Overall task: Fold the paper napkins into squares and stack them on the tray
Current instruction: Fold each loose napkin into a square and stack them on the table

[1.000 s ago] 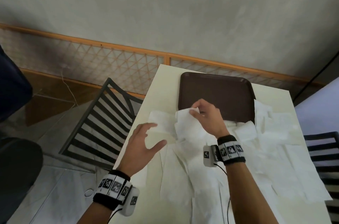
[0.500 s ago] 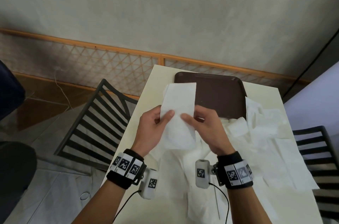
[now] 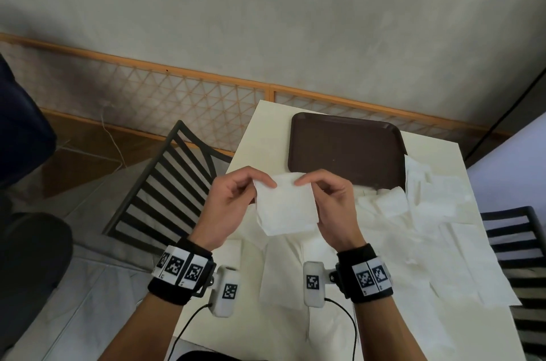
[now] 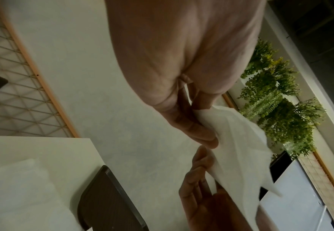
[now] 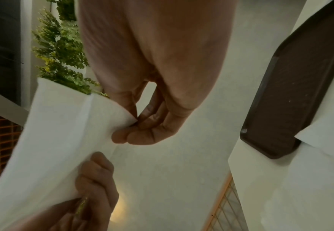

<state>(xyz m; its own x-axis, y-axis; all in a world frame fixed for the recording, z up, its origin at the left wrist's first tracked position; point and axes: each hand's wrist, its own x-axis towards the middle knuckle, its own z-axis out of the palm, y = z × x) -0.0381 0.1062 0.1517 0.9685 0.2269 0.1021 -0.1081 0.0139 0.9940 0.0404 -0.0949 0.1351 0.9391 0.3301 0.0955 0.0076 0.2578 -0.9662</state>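
A white paper napkin, folded to a near-square, hangs in the air above the table. My left hand pinches its upper left corner and my right hand pinches its upper right corner. The left wrist view shows the napkin between my thumb and fingers; in the right wrist view the napkin is pinched the same way. The dark brown tray lies just beyond the hands, with nothing on it. Several unfolded napkins lie spread over the table below and to the right.
The cream table stands against a wall with a wooden lattice panel. A black slatted chair stands at the left, another chair at the right edge. Green plants show in the wrist views.
The long napkin held upright half a second ago is now folded in half to a near-square, with both hands pinching its top corners. A second ago only my right hand held it.
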